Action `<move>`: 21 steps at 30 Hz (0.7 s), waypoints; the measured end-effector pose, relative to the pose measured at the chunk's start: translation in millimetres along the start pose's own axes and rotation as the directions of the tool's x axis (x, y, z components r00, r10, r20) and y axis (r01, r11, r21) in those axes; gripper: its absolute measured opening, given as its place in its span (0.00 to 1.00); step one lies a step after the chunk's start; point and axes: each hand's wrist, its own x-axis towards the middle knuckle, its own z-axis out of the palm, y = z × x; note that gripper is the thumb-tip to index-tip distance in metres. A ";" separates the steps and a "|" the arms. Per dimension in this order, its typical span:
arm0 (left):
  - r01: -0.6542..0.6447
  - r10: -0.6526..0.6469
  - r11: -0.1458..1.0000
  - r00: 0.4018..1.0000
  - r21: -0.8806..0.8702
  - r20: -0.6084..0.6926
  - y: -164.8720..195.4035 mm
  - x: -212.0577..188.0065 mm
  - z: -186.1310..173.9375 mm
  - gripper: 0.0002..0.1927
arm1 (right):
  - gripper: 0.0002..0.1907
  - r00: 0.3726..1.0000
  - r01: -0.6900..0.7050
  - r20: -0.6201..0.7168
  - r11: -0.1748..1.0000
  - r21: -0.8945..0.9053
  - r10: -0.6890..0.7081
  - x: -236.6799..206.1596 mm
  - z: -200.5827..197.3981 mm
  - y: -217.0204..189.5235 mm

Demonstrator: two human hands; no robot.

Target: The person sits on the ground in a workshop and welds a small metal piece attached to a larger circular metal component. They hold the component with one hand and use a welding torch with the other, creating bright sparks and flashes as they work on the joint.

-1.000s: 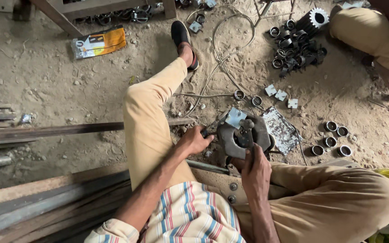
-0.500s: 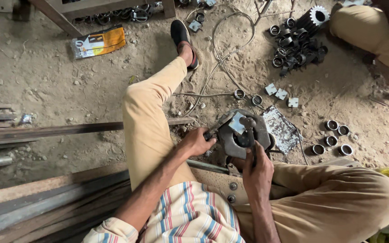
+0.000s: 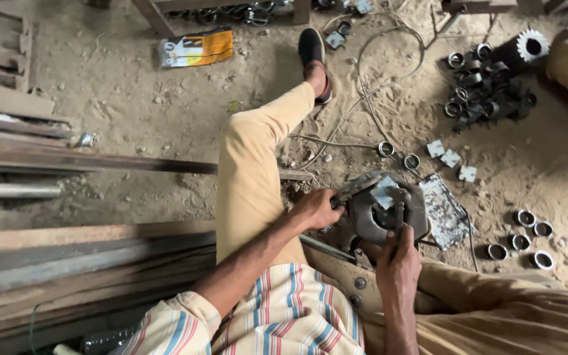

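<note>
I sit on a dirt floor with my legs in tan trousers spread out. Between them lies a grey metal housing (image 3: 368,212) with a round opening. My left hand (image 3: 313,209) grips its left edge. My right hand (image 3: 397,263) is closed around a thin dark tool (image 3: 399,217) that stands in the opening. A small square metal piece (image 3: 384,194) lies on top of the housing.
A scratched metal plate (image 3: 443,210) lies right of the housing. Short metal rings (image 3: 520,235) are scattered at right; a heap of rings and a gear (image 3: 491,72) sits far right. Long steel bars (image 3: 67,256) lie at left. Wires (image 3: 369,85) loop ahead, a yellow packet (image 3: 198,47) beyond.
The view has shifted slightly. My right hand with the tool has moved a little over the opening; my left hand stays on the housing's edge.
</note>
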 end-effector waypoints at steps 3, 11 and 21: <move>0.247 -0.240 0.969 0.942 -0.001 0.233 0.1 4.6 1.7 0.21 | 0.11 1.000 0.018 0.009 1.000 0.015 -0.018 2.2 0.8 3.3; 0.220 -0.212 0.975 0.961 -0.025 0.176 -5.1 8.6 9.7 0.24 | 0.12 0.988 0.154 -0.029 0.988 0.003 -0.154 3.5 2.2 4.3; 0.046 -0.046 0.999 0.999 -0.024 -0.004 -23.8 -16.4 -8.0 0.24 | 0.12 0.998 -0.019 -0.062 0.986 0.164 0.030 -12.8 8.2 -27.6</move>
